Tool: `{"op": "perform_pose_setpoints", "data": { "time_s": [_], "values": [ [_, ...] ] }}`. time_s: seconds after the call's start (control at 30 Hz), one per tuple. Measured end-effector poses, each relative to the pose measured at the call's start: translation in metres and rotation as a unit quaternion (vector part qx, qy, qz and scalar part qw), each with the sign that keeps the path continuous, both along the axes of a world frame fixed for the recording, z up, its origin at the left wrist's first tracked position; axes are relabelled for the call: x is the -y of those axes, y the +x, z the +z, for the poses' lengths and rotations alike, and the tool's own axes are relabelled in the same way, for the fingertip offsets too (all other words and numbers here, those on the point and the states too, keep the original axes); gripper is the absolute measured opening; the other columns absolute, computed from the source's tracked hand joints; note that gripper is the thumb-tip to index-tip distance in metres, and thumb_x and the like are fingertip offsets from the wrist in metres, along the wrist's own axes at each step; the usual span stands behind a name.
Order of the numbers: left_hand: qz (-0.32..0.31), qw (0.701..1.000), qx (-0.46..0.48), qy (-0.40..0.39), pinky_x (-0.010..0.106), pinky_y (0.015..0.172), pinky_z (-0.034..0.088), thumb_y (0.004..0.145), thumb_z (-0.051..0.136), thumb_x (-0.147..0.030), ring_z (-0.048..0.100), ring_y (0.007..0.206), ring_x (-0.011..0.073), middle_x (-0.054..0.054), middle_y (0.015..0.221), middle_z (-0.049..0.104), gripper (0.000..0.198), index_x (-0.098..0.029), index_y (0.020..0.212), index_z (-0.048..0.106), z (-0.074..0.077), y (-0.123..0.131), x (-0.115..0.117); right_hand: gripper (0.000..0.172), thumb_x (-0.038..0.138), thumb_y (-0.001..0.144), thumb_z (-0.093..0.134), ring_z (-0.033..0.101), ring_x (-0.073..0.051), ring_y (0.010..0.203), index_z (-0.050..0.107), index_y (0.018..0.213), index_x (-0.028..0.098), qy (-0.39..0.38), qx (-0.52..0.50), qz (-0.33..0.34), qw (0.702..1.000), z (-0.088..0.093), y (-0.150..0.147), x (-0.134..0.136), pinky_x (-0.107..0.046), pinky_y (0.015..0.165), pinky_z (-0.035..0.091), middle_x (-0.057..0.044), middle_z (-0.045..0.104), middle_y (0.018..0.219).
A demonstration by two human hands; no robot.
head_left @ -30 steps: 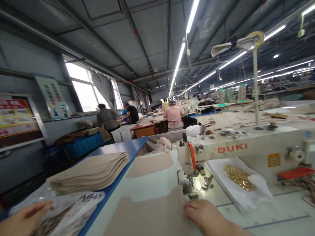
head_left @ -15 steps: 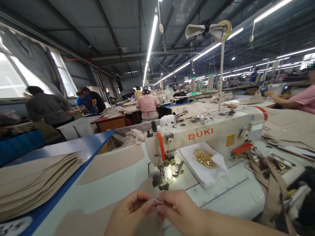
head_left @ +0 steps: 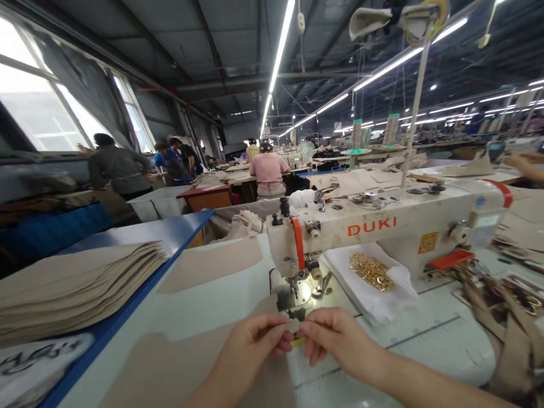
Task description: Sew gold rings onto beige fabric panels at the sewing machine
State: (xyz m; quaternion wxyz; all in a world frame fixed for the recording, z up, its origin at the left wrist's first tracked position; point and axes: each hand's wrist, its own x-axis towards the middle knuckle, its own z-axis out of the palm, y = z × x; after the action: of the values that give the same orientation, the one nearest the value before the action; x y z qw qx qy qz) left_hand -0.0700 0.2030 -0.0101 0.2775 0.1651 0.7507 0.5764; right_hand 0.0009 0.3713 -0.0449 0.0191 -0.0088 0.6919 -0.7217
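Both my hands meet in front of the sewing machine (head_left: 374, 226), near its needle and presser foot (head_left: 295, 288). Between finger and thumb, my left hand (head_left: 259, 343) pinches one end of a small pale fabric piece (head_left: 293, 326). The other end is pinched by my right hand (head_left: 335, 340). A bit of yellow (head_left: 298, 342) shows just below the piece; I cannot tell what it is. Under and beside my left hand lies a beige fabric panel (head_left: 178, 351) on the pale table (head_left: 221, 292). Part of the held piece is hidden by my fingers.
Gold metal rings or links (head_left: 369, 271) lie on a white cloth (head_left: 399, 297) beside the machine. A stack of beige panels (head_left: 85, 283) rests on the blue-edged surface at left. Beige straps (head_left: 510, 334) hang at right. Several people work further off.
The head view has shifted left, so the machine appears further right. My hands have moved slightly apart, showing more of the pale piece, and a yellow bit now shows below it.
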Motion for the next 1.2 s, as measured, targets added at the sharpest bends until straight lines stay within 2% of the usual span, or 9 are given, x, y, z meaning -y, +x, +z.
{"op": "perform_pose_setpoints", "data": {
  "time_s": [0.27,0.4,0.5,0.57,0.67,0.77,0.87,1.03,1.2],
  "values": [
    [-0.007,1.0,0.024,0.018,0.029,0.071,0.051,0.062,0.066,-0.057,0.065,0.075,0.0198,0.008,0.078,0.071,0.05,-0.014,0.089,0.066,-0.001,0.004,0.008,0.051,0.061,0.078,0.057,0.053,-0.01,0.052,0.057,0.064,0.012,0.018,-0.036,0.013,0.999,-0.005,0.001,0.005,-0.02,0.054,0.043,-0.003,0.058,0.059],
    [-0.063,0.992,-0.1,-0.033,0.026,0.069,0.048,0.074,0.058,-0.045,0.061,0.071,0.0171,0.003,0.071,0.066,0.032,-0.016,0.08,0.068,0.001,0.007,0.004,0.04,0.047,0.085,0.054,0.053,-0.01,0.054,0.06,0.064,0.012,0.087,-0.068,-0.005,0.994,-0.01,0.001,0.007,-0.019,0.055,0.042,-0.002,0.059,0.059],
    [-0.092,0.976,-0.182,-0.08,0.025,0.067,0.046,0.078,0.052,-0.04,0.059,0.068,0.0165,0.001,0.067,0.063,0.028,-0.018,0.076,0.068,0.0,-0.006,0.003,0.033,0.035,0.087,0.054,0.052,-0.01,0.053,0.061,0.063,0.012,0.185,-0.079,-0.019,0.979,-0.008,0.005,0.002,-0.018,0.052,0.037,-0.001,0.058,0.057],
    [-0.082,0.972,-0.203,-0.088,0.026,0.068,0.046,0.077,0.051,-0.042,0.059,0.069,0.0177,0.001,0.068,0.064,0.029,-0.018,0.079,0.068,-0.002,-0.024,0.006,0.03,0.03,0.089,0.052,0.052,-0.01,0.057,0.062,0.065,0.013,0.288,-0.117,-0.028,0.95,-0.001,0.009,-0.009,-0.019,0.053,0.036,-0.001,0.059,0.061],
    [-0.008,0.968,-0.231,-0.099,0.029,0.071,0.047,0.074,0.048,-0.046,0.061,0.072,0.0204,0.002,0.071,0.065,0.032,-0.019,0.078,0.065,-0.01,-0.055,0.012,0.024,0.026,0.094,0.048,0.058,-0.013,0.072,0.066,0.081,0.016,0.435,-0.184,-0.069,0.879,0.017,0.012,-0.044,-0.02,0.067,0.041,-0.002,0.065,0.078],
    [0.036,0.96,-0.251,-0.121,0.03,0.071,0.048,0.073,0.046,-0.048,0.062,0.071,0.0212,0.001,0.07,0.066,0.032,-0.021,0.076,0.063,-0.021,-0.073,0.016,0.021,0.019,0.095,0.046,0.06,-0.013,0.087,0.066,0.093,0.018,0.598,-0.126,-0.129,0.781,0.034,0.006,-0.088,-0.02,0.079,0.043,-0.002,0.066,0.092],
    [0.016,0.951,-0.275,-0.139,0.03,0.069,0.047,0.075,0.044,-0.047,0.062,0.07,0.0207,0.0,0.068,0.065,0.031,-0.022,0.077,0.063,-0.028,-0.074,0.014,0.018,0.011,0.089,0.051,0.06,-0.019,0.089,0.068,0.084,0.014,0.669,-0.064,-0.147,0.726,0.04,-0.008,-0.12,-0.025,0.078,0.044,-0.008,0.066,0.09],
    [0.015,0.946,-0.283,-0.156,0.03,0.068,0.046,0.077,0.041,-0.044,0.062,0.069,0.0209,0.0,0.069,0.065,0.031,-0.023,0.079,0.062,-0.03,-0.067,0.008,0.02,0.0,0.085,0.049,0.06,-0.024,0.091,0.068,0.081,0.005,0.73,-0.016,-0.112,0.674,0.027,-0.035,-0.128,-0.032,0.082,0.044,-0.015,0.065,0.086],
    [0.012,0.948,-0.282,-0.145,0.029,0.068,0.046,0.077,0.042,-0.044,0.061,0.069,0.0209,0.0,0.069,0.065,0.03,-0.022,0.078,0.062,-0.028,-0.061,0.005,0.008,0.011,0.087,0.058,0.061,-0.018,0.091,0.064,0.084,0.007,0.742,-0.006,-0.094,0.663,0.018,-0.048,-0.128,-0.036,0.088,0.046,-0.009,0.065,0.089]
  ]
}}
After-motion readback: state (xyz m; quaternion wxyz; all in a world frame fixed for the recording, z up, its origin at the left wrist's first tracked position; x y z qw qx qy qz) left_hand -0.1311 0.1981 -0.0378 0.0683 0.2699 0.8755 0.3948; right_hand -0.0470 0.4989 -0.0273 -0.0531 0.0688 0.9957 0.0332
